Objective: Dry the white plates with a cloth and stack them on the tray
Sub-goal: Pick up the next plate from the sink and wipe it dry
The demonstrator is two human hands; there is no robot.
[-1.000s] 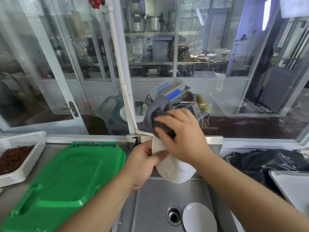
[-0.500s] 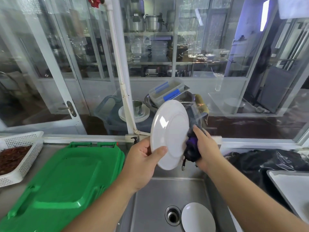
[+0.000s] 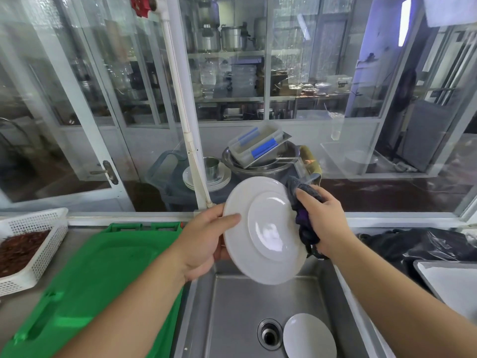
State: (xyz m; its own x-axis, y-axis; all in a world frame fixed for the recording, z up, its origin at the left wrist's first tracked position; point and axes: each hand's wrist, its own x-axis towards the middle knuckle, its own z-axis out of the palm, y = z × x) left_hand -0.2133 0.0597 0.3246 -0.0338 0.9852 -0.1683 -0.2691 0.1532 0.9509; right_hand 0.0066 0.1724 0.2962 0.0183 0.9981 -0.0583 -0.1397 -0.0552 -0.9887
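the left hand (image 3: 204, 241) pinches a white plate (image 3: 265, 229) by its left rim, thumb on its face, above the steel sink (image 3: 232, 313). the right hand (image 3: 322, 220) clutches a dark cloth (image 3: 303, 213) against the plate's right edge. below both grips, a second plate (image 3: 308, 337) lies beside the drain.

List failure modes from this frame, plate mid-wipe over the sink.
1. The left hand holds the white plate by one rim edge only, tilted; a hard wipe from the right hand with the dark cloth could lever it loose.
2. A drop would likely land in the steel sink, possibly striking the second plate beside the drain.
3. The cloth's dangling end may snag or drag.
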